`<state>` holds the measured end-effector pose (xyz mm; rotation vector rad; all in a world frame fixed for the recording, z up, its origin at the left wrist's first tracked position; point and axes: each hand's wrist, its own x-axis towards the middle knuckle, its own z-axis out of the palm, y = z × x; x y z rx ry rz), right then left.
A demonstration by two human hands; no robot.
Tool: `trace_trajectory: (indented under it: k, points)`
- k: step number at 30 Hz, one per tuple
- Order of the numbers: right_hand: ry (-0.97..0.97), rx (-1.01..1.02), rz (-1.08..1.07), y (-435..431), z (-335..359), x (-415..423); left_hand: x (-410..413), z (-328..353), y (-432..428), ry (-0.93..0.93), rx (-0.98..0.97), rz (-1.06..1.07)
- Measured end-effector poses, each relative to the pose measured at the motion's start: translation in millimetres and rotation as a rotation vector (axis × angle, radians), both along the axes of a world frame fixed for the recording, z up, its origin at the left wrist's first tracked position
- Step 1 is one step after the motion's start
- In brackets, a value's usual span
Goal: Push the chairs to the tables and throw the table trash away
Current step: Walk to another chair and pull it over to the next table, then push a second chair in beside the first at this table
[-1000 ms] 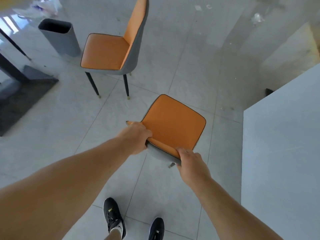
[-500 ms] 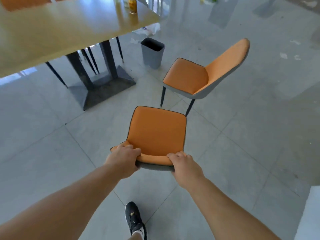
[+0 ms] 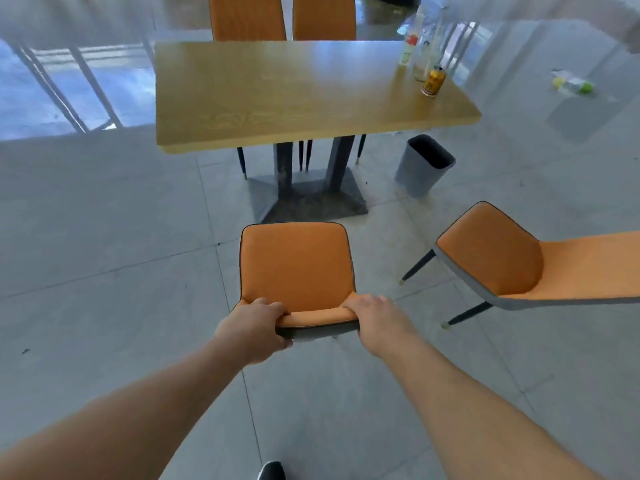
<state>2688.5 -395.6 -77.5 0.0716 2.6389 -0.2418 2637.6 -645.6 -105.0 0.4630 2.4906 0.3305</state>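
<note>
While both hands clasp its backrest top, left hand [image 3: 254, 329] and right hand [image 3: 379, 318] each in a closed grip, the orange padded chair with grey shell [image 3: 298, 268] stands on the tiled floor, facing the rectangular wooden desk [image 3: 277, 95], near its base.

A grey tiled floor [image 3: 104, 254] fills most of the view, with a few dark specks on it. Beyond it stands a railing [image 3: 69, 84] of slanted posts (blurred at the top), and a black shoe [image 3: 272, 472] shows at the bottom edge.
</note>
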Motion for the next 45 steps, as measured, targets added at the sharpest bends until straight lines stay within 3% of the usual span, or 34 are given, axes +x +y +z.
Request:
trace_trajectory:
  k: [8, 21, 26, 34, 45]
  points:
    - [0.05, 0.006, 0.117, 33, -2, -128, -95, 6, 29, 0.023, 0.068, 0.165]
    - [0.081, -0.112, 0.296, 99, -3, -307, -222, 2, 95, 0.163, 0.004, 0.364]
    - [0.056, -0.099, 0.344, 91, -10, -289, -210, 2, 86, 0.072, -0.067, 0.376]
    - [0.103, -0.046, 0.308, 113, 8, -257, -171, 36, 128, 0.109, -0.004, 0.533]
    - [0.186, 0.096, 0.183, 259, 111, -90, -61, 123, 284, 0.108, 0.171, 0.338]
